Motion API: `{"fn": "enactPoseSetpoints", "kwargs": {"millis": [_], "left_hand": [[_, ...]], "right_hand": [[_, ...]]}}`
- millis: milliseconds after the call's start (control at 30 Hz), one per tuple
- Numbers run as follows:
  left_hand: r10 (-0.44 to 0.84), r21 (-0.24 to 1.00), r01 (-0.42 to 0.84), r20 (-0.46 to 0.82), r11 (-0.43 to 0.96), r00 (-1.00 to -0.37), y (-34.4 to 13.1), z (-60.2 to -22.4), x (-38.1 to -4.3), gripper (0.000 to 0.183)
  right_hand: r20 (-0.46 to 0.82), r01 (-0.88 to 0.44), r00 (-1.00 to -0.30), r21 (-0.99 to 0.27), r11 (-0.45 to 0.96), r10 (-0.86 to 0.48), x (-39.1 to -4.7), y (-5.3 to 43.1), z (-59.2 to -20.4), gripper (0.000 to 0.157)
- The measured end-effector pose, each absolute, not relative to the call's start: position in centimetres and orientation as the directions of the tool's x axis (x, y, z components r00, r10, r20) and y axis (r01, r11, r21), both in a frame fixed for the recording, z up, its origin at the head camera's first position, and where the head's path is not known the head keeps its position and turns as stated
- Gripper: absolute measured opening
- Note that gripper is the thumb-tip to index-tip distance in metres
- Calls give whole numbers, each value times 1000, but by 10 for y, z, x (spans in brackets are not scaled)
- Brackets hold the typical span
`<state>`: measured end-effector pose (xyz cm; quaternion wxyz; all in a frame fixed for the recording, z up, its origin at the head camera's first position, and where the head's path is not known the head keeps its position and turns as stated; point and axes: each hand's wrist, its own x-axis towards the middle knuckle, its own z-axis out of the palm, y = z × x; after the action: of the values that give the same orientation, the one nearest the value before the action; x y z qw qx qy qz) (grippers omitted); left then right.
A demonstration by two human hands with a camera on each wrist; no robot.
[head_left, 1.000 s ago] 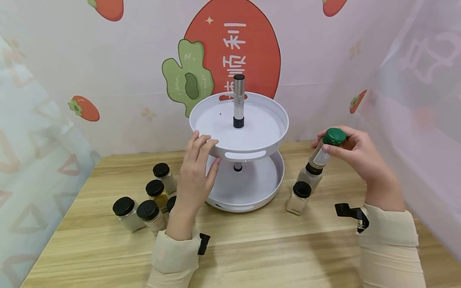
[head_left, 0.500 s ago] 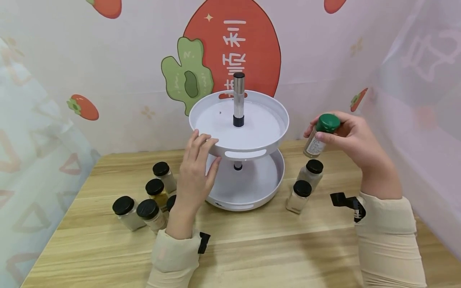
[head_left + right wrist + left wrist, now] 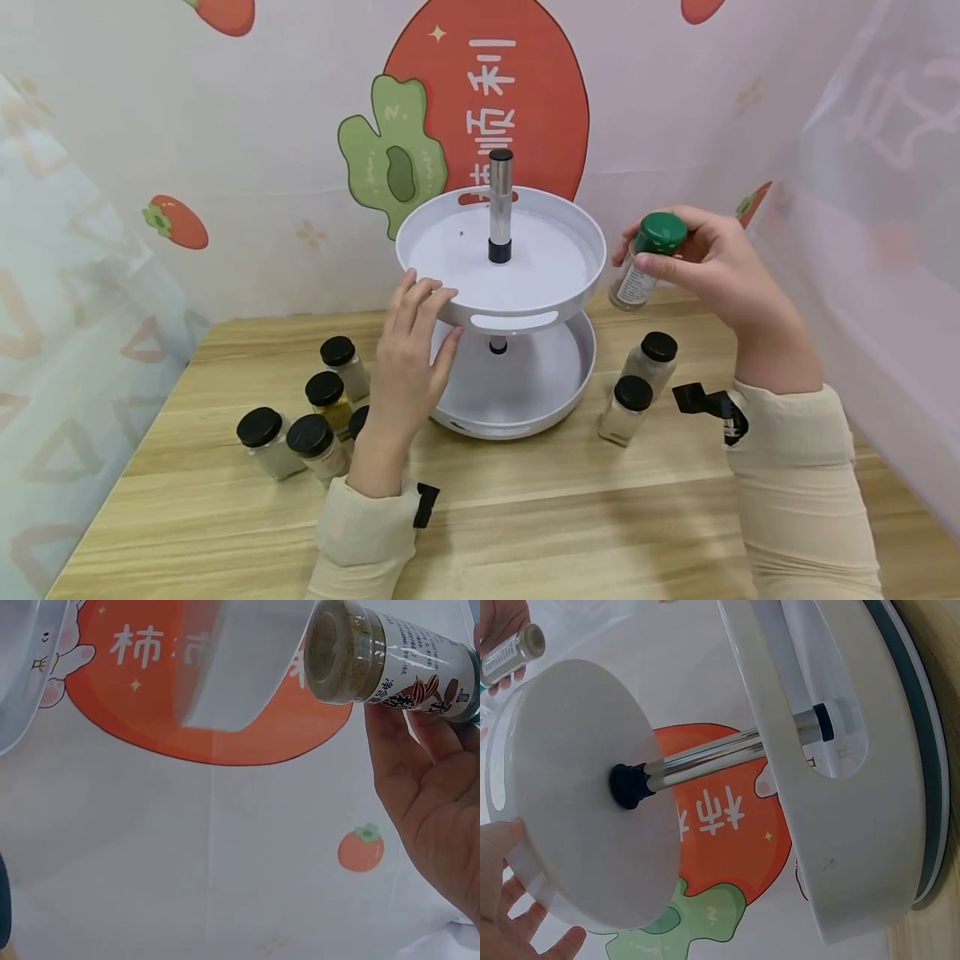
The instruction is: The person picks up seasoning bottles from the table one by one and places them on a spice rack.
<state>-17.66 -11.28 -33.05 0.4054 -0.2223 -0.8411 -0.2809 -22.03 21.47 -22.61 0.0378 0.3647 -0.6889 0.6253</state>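
the worktop [image 3: 540, 517] fills the lower frame, white two-tier rack [image 3: 517, 392] dead centre. left hand [image 3: 405, 354] has fingers loosely extended, touching the upper tray [image 3: 540, 283] on its left; a light touch there should steady it. right hand [image 3: 712, 271] grips the green-lidded jar [image 3: 636, 285], tilted midair, right of centre. imo hold it firmly, level it out, and watch its base near the rim.
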Motion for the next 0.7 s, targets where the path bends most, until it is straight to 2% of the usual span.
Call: {"fn": "enactPoseSetpoints", "kwargs": {"millis": [700], "left_hand": [[153,282,600,807,748,-570,-113,-330,-176,42]], "right_hand": [[451,-546,-740,-836,56,-500,-234,172,-194,18]]}}
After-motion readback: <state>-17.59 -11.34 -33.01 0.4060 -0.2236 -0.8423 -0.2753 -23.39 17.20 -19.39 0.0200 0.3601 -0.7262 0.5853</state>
